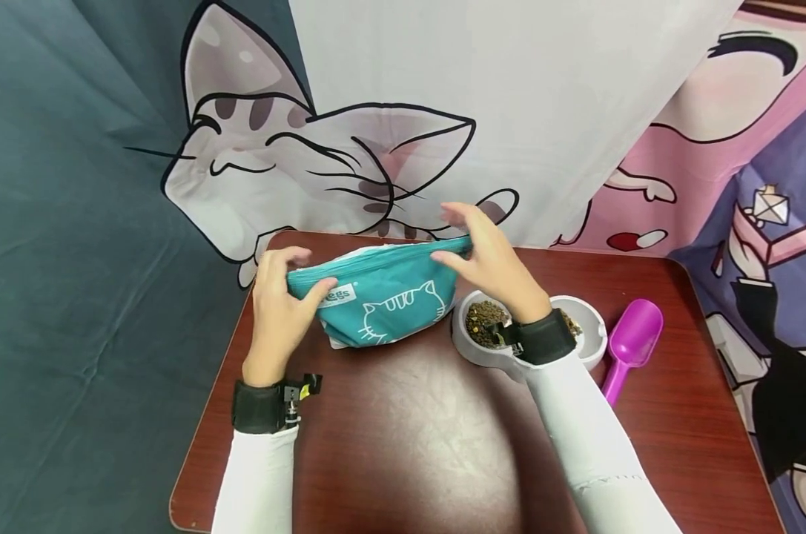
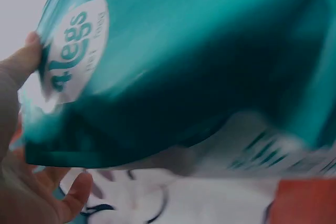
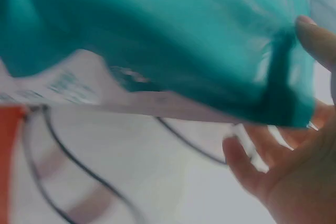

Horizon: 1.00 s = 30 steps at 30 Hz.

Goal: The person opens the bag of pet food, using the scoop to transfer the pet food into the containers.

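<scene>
A teal pet food bag (image 1: 403, 300) with a white cat outline and a "4legs" label is held across the back of the table, tilted, its left end lower than its right. My left hand (image 1: 276, 308) pinches the bag's left end, thumb on the front beside the label and fingers behind. At the other end my right hand (image 1: 492, 267) grips the corner in the same way. In the left wrist view the thumb (image 2: 26, 59) presses the bag's edge. The right wrist view has the right thumb (image 3: 317, 38) against the teal front.
Just right of the bag, partly under my right wrist, stands a grey double bowl (image 1: 466, 341) with brown kibble (image 1: 486, 322) in both sides. A purple scoop (image 1: 632, 337) lies to its right on the brown table (image 1: 389, 445). A cat-print cloth (image 1: 543, 111) hangs behind.
</scene>
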Each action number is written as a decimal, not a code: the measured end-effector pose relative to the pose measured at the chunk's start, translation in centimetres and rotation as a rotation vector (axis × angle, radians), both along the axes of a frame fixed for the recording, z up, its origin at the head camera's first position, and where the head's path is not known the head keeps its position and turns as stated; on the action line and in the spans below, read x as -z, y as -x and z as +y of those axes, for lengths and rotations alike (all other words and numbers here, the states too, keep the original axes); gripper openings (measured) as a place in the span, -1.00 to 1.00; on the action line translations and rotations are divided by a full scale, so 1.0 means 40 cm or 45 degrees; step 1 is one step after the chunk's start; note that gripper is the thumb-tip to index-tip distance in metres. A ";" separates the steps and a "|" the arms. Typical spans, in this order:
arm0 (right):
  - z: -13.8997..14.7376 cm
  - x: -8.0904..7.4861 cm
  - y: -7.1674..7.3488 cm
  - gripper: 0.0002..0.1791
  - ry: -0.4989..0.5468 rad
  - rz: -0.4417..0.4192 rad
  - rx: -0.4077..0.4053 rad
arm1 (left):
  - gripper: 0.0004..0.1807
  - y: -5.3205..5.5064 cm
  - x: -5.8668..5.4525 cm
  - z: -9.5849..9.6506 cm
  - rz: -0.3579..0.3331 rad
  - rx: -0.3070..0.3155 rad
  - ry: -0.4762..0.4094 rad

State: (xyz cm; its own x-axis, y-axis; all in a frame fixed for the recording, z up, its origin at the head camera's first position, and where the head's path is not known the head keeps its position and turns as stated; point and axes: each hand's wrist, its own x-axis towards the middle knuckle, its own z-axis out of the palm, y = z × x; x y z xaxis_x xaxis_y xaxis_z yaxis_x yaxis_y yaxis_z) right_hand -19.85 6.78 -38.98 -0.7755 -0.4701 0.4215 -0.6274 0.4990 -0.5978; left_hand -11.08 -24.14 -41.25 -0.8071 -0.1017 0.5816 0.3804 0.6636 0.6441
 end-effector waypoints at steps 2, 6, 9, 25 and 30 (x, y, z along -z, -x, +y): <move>0.019 0.018 0.000 -0.24 0.142 -0.177 -0.057 | -0.29 -0.012 0.018 0.005 -0.046 0.036 -0.215; 0.032 0.044 -0.005 -0.34 0.274 -0.448 -0.176 | -0.04 -0.050 0.050 0.030 -0.219 0.067 -0.518; 0.032 0.048 -0.006 -0.45 0.260 -0.479 -0.203 | 0.01 -0.071 0.077 0.049 -0.388 0.066 -0.574; 0.051 0.084 0.032 -0.64 0.006 -0.348 0.054 | -0.13 0.066 0.116 0.001 -0.528 0.269 -0.616; 0.060 0.087 0.019 -0.49 -0.024 -0.301 0.087 | -0.10 0.090 0.135 -0.015 -0.535 0.302 -0.657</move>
